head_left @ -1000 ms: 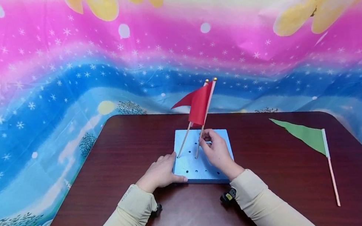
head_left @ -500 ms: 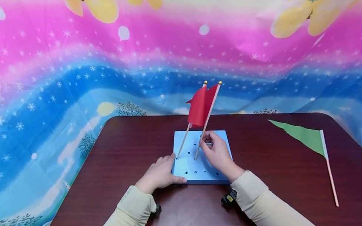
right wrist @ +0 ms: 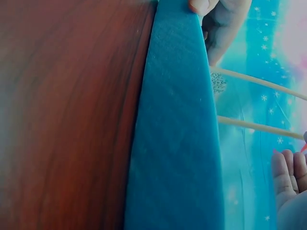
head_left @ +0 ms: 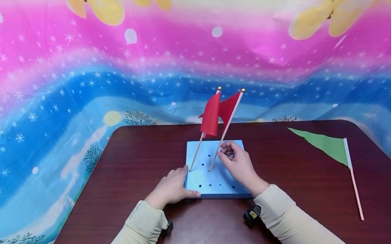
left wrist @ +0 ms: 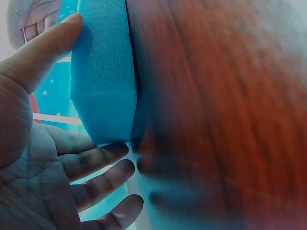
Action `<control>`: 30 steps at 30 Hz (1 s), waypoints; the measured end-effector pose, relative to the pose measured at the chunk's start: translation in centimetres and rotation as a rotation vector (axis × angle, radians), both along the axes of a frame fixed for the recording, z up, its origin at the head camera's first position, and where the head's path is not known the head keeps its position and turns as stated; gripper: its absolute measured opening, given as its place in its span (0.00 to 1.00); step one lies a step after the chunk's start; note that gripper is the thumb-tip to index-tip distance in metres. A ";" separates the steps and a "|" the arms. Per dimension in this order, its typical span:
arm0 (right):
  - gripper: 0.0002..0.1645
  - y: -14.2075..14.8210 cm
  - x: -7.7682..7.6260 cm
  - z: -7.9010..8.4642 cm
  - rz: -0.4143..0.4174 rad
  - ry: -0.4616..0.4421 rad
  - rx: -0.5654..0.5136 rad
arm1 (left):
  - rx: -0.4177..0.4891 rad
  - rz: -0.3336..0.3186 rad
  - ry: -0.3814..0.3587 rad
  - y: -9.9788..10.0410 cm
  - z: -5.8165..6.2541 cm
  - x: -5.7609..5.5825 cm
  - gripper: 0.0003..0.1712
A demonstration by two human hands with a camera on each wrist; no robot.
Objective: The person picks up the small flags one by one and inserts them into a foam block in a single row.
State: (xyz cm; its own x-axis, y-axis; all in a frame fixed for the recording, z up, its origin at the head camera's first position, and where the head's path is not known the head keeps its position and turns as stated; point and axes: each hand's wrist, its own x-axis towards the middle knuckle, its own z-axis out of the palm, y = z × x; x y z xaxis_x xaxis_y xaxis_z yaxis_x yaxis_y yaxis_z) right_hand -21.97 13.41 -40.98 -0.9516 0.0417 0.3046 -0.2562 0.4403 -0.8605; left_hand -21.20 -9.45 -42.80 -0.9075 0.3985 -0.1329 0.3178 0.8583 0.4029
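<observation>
Printed cloth backdrop (head_left: pixel 158 49) hangs behind the table: pink above, blue below, snowflakes throughout, dark trees at lower left. Table (head_left: pixel 118 179) is dark red-brown, wood-grained and glossy, with rounded far corners.

From left: cream sleeve, then left hand (head_left: pixel 170 187) at the near left corner of a pale blue board (head_left: pixel 221 176). Fingers fairly straight and spread against the board's left side; thumb laid on its near edge. A black device sits under each cuff.

Board lies flat near mid-table, with small holes in its top. Left red flag (head_left: pixel 211 116): pole in a hole near the left edge, tilted right, gold bead on top. Right red flag (head_left: pixel 230 108): pole in a hole farther right, also tilted right. Their cloths overlap in the head view.

Right hand (head_left: pixel 240 163) hovers over the board, covering part of its right side. Fingers bent, tips just beside the right flag's pole; cannot tell whether they have hold of it.

Far right, well apart: green flag (head_left: pixel 335 151) flat on the table, cloth pointing left, bare pole end toward the near side.
</observation>
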 end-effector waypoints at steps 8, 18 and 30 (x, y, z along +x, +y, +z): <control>0.16 1.7 0.2 0.0 -0.017 -0.039 0.031 | 0.001 -0.009 0.001 0.1 0.4 0.1 0.63; 0.15 4.5 0.3 0.0 -0.021 -0.060 0.087 | -0.006 -0.006 -0.003 0.1 0.3 0.1 0.63; 0.15 7.6 0.4 -0.3 -0.055 -0.102 0.153 | -0.003 -0.006 -0.004 0.1 0.2 0.1 0.63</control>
State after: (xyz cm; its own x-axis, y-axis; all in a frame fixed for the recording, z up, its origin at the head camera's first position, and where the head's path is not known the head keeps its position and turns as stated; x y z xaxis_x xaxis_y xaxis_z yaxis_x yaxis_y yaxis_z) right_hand -21.60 21.00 -41.28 -0.9753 0.0551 0.2138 -0.1432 0.5792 -0.8025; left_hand -21.10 -9.34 -42.56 -0.9046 0.4036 -0.1376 0.3216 0.8577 0.4012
